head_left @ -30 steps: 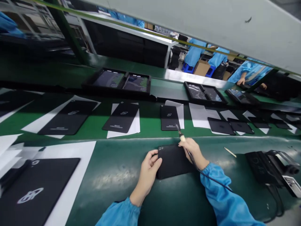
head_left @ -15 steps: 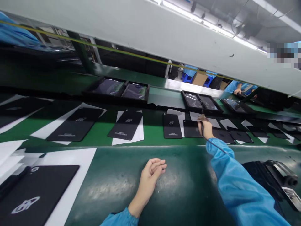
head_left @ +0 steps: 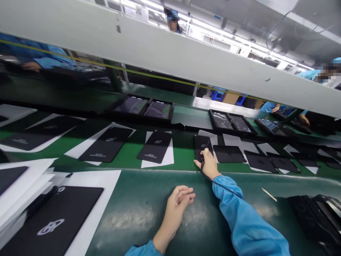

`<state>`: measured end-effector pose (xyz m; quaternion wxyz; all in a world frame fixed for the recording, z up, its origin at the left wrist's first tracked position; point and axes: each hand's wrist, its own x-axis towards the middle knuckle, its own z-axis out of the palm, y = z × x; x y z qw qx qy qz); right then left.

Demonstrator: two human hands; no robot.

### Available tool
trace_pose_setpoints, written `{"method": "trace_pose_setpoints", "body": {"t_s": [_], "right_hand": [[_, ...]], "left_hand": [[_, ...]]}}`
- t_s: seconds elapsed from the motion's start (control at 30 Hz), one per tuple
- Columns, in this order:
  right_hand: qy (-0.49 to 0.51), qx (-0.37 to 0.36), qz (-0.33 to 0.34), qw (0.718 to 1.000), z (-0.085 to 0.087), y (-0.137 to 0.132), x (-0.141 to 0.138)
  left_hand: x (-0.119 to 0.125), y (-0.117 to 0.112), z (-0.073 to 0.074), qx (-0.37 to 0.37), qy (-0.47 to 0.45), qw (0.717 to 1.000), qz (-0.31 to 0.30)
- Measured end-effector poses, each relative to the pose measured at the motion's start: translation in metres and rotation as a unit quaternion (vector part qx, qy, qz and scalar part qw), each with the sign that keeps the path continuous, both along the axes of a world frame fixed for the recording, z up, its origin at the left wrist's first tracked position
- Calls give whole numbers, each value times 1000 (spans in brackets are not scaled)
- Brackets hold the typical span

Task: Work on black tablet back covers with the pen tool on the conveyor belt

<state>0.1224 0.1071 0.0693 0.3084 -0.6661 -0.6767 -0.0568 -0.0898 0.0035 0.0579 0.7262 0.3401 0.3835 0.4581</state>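
My right hand is over the lower part of a black tablet back cover on the green belt. Its fingers are closed round a slim, pen-like corded tool, whose dark cord runs back along my blue sleeve; the tip is hard to make out. Above the bench, my left hand is open and loosely curled, holding nothing. To the right of my right hand lies another black tablet back, turned sideways. A tablet back on white paper lies to the left.
At lower left, a large tablet back rests beside stacked white sheets. Framed screens stand on the far ledge. A pale stick and dark equipment are on the right of the bench. Co-workers sit beyond.
My right hand, with the corded tool, has moved left from the sideways tablet to the upright one. My left hand keeps its pose. The view has shifted; the pale stick now shows.
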Motion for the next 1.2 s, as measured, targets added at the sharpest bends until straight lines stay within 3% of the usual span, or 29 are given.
{"method": "trace_pose_setpoints", "body": {"t_s": [0.2,0.37,0.47,0.53,0.63,0.73,0.8,0.97,1.07,1.2], "right_hand": [[69,116,-63,989,19,-15,30],[136,238,-132,953,58,-29,73],[171,282,-139,934,75,-50,81],[192,270,-115,936,75,-70,74],[252,192,-53,947,57,-101,52],[288,120,-18,950,35,-124,33],[257,102,-11,961,28,-133,29],[154,129,41,979,43,-147,32],[251,107,82,958,54,-155,22],[426,77,105,896,55,-164,-2]], "left_hand": [[0,1,-3,0,-7,1000,-9],[0,-1,6,9,-3,1000,-4],[-1,-1,10,22,-8,999,30],[-3,0,12,46,-2,996,77],[-5,1,16,77,11,990,122],[-6,0,18,72,19,994,83],[-5,-1,17,62,24,996,59],[-2,-4,13,18,16,998,50],[-1,-4,14,8,14,998,57],[-1,-4,16,6,7,998,62]]}}
